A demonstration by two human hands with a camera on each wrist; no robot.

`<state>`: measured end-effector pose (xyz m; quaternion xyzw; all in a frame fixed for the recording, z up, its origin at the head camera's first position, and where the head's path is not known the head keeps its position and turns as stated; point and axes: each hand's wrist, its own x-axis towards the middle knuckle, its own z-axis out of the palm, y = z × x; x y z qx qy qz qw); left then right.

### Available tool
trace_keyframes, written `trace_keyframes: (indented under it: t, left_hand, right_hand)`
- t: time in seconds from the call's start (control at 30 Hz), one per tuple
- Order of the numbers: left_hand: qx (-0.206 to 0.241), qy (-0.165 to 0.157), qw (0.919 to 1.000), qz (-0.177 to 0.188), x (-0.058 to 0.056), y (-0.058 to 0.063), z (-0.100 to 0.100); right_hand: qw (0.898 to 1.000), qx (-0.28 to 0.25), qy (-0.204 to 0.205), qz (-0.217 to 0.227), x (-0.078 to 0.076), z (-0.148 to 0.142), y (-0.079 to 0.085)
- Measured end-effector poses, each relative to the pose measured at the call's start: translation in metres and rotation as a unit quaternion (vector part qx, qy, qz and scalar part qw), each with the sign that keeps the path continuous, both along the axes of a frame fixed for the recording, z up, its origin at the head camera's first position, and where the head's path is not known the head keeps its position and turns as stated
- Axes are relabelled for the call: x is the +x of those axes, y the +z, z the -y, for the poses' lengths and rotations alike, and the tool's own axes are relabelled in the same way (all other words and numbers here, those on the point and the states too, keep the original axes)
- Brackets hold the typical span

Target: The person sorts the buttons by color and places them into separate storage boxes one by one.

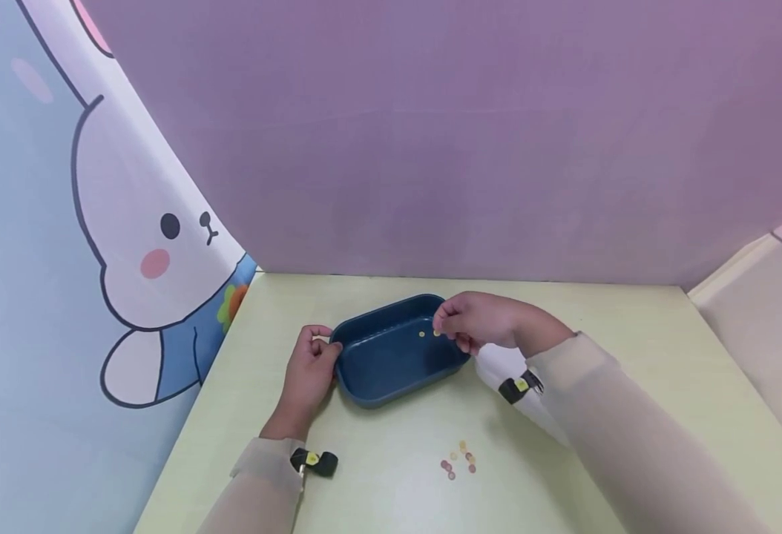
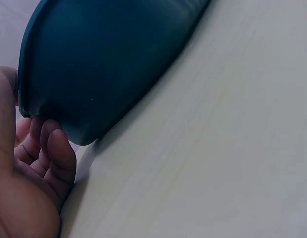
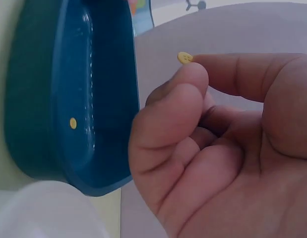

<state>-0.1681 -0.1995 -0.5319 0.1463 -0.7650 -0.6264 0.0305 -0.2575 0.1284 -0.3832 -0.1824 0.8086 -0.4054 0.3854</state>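
A dark blue, rounded rectangular tray (image 1: 384, 367) sits at an angle on the pale table. At its left end my left hand (image 1: 307, 378) holds the rim, thumb on top and fingers curled beneath, as the left wrist view shows. Over the tray's right end is my right hand (image 1: 487, 320), pinching a small yellow button (image 3: 183, 57) between thumb and forefinger. Another yellow button (image 3: 73, 123) lies on the tray floor. Nearer to me, several yellow buttons (image 1: 463, 446) and dull red buttons (image 1: 452, 476) lie loosely grouped on the table.
A white rounded object (image 1: 498, 363) stands by the tray's right end, partly hidden under my right forearm. The table (image 1: 631, 356) meets a purple back wall (image 1: 431, 185). On the left hangs a blue panel with a cartoon rabbit (image 1: 144, 200).
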Motion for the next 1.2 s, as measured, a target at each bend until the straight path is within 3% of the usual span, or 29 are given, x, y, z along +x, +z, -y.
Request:
trace_keyframes:
  t: [0.2,0.43,0.73,1.2]
  left_hand:
    - [-0.002,-0.001,1.0000,0.004,-0.001,-0.003,0.001]
    - [-0.004,-0.004,1.0000,0.005,0.000,-0.001,0.001]
    - [-0.005,-0.006,1.0000,0.003,0.001,0.004,-0.001]
    - [-0.009,-0.004,0.9999,0.008,-0.002,-0.001,0.000]
  right_hand:
    - [0.999,0.000,-0.034,0.023,-0.019,0.006,-0.008]
    - [0.998,0.009,-0.054,0.027,-0.031,0.011,-0.013]
    - [0.997,0.014,-0.060,0.035,-0.030,0.013,-0.013]
    - [0.997,0.008,-0.068,0.030,-0.032,0.007,-0.015]
